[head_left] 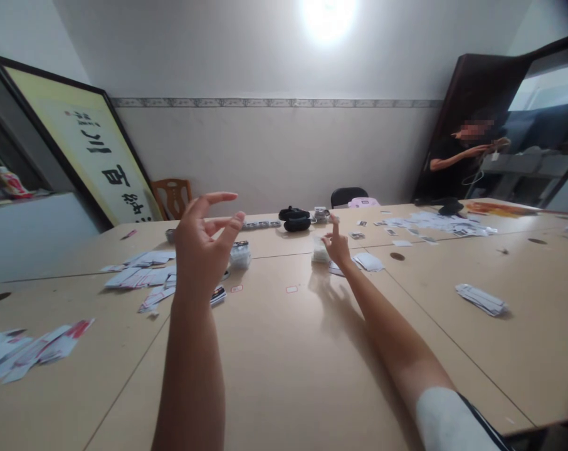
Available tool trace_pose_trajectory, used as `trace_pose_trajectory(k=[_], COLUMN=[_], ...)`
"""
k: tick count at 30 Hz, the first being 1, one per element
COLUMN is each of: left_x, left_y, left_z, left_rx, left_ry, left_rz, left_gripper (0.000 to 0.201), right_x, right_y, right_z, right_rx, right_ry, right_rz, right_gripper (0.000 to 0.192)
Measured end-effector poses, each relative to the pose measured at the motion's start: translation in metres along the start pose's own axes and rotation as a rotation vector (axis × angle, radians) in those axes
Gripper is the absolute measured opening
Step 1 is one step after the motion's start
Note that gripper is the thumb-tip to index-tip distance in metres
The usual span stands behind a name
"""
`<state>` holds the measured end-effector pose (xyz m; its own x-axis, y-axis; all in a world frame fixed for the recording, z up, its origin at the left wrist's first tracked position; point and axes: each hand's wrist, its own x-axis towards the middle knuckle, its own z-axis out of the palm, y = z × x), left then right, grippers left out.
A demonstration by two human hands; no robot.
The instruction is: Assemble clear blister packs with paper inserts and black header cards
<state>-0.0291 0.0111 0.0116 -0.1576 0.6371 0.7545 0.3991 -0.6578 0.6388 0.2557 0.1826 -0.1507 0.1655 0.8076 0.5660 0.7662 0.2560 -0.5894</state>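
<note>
My left hand (204, 241) is raised over the table, its fingers apart and curved with nothing between them. Beyond its wrist stands a clear plastic stack (239, 255) with a dark top, and a few small dark-printed cards (218, 295) lie below that. My right hand (336, 245) reaches out with the index finger pointing up and the other fingers loosely bent, apparently empty. Just left of it is another clear, whitish stack (320, 252); whether the fingers touch it I cannot tell. White cards (368, 262) lie beside my right wrist. Two small red-edged labels (291, 289) rest between my arms.
Paper piles (143, 275) and more papers (34, 351) lie at left. A white bundle (481, 299) sits at right, scattered sheets (434, 224) farther back. Black pouches (294, 219) stand near the far edge of the table (274, 376). A person (457, 156) stands at the right.
</note>
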Motion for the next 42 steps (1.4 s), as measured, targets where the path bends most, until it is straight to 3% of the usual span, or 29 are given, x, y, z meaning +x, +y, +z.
trace_pose_trajectory(k=[4,6,8,12,15,19,24,28,34,39,42], left_x=[0.001,0.002,0.001,-0.002,-0.006,-0.009,-0.01,-0.01,-0.01,-0.01,-0.011], left_y=[-0.003,-0.005,-0.006,-0.003,0.001,0.009,0.01,0.006,0.008,0.012,0.013], left_z=[-0.001,0.001,0.005,0.012,0.012,0.008,0.009,0.016,0.022,0.016,0.012], left_rx=[0.153,0.208,0.22,0.139,0.096,-0.045,-0.189,-0.144,-0.04,0.052,0.098], left_ry=[-0.194,-0.286,-0.347,-0.383,-0.478,-0.576,-0.514,-0.451,-0.404,-0.454,-0.526], left_rz=[-0.059,-0.076,-0.096,-0.08,-0.083,-0.124,-0.173,-0.142,-0.127,-0.088,-0.042], left_gripper=[0.032,0.032,0.036,0.051,0.045,0.031,0.027,0.025,0.017,0.016,0.02], right_x=[0.012,0.011,0.002,-0.03,-0.051,-0.063,-0.067,-0.072,-0.078,-0.074,-0.072], right_y=[-0.041,-0.07,-0.101,-0.153,-0.17,-0.176,-0.172,-0.168,-0.172,-0.172,-0.171], right_z=[-0.03,-0.05,-0.073,-0.118,-0.137,-0.145,-0.16,-0.169,-0.166,-0.162,-0.159], right_rx=[0.244,0.614,0.82,0.87,0.818,0.87,0.971,0.904,0.771,0.769,0.817], right_ry=[-0.033,-0.154,-0.235,-0.424,-0.46,-0.48,-0.519,-0.492,-0.461,-0.38,-0.279], right_rz=[-0.061,-0.119,-0.182,-0.268,-0.297,-0.293,-0.243,-0.196,-0.232,-0.245,-0.218], right_gripper=[0.085,0.09,0.094,0.09,0.09,0.09,0.102,0.111,0.115,0.112,0.1])
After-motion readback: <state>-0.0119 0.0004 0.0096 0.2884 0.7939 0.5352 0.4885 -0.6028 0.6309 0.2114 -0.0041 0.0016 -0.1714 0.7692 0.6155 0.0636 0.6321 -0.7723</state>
